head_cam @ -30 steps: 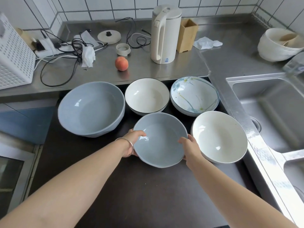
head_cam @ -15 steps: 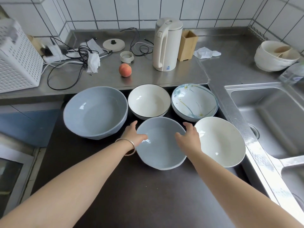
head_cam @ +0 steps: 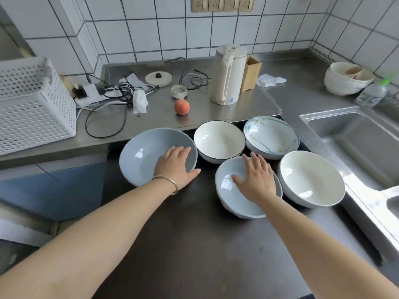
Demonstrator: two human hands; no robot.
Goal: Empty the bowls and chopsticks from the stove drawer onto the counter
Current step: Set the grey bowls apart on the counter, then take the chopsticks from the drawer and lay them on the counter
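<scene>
Large grey-blue bowl (head_cam: 146, 157): left hand (head_cam: 176, 164) flat over its near rim, fingers straight, gripping nothing. Small grey-blue bowl (head_cam: 233, 195): right hand (head_cam: 255, 179) spread above, likewise unclenched. All 5 bowls sit grouped on dark stovetop (head_cam: 194, 244), likely freeing drawer space.

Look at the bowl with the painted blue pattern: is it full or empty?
Empty. The patterned bowl stands upright, its bare inside showing only painted lines.

Peach (head_cam: 182, 107), kettle (head_cam: 228, 74), white basket (head_cam: 32, 104), steel sink (head_cam: 354, 139)
</scene>
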